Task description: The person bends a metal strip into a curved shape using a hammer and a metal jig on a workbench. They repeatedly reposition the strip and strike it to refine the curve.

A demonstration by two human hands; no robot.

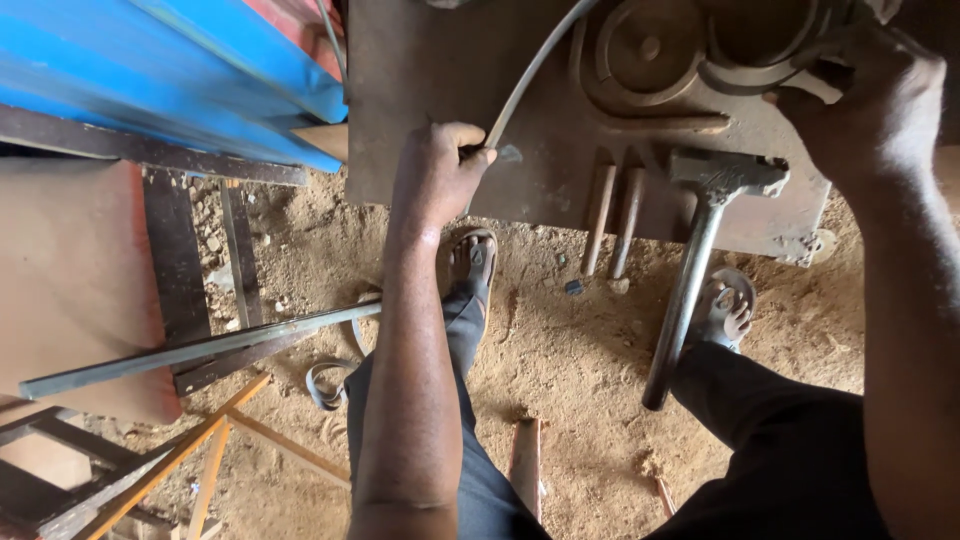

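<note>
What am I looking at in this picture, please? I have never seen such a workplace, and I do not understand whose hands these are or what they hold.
The picture comes from a camera on a person's head, looking down at their own arms, legs and sandalled feet on sandy ground. Before them is a rusty steel work table with a spiral-shaped metal form fixed on it. The left hand grips the end of a thin flat metal strip, which curves away toward that form. The right hand rests on scrolled metal at the form. On the table lie a heavy hammer and two short rods. A long steel bar lies at the left.
</note>
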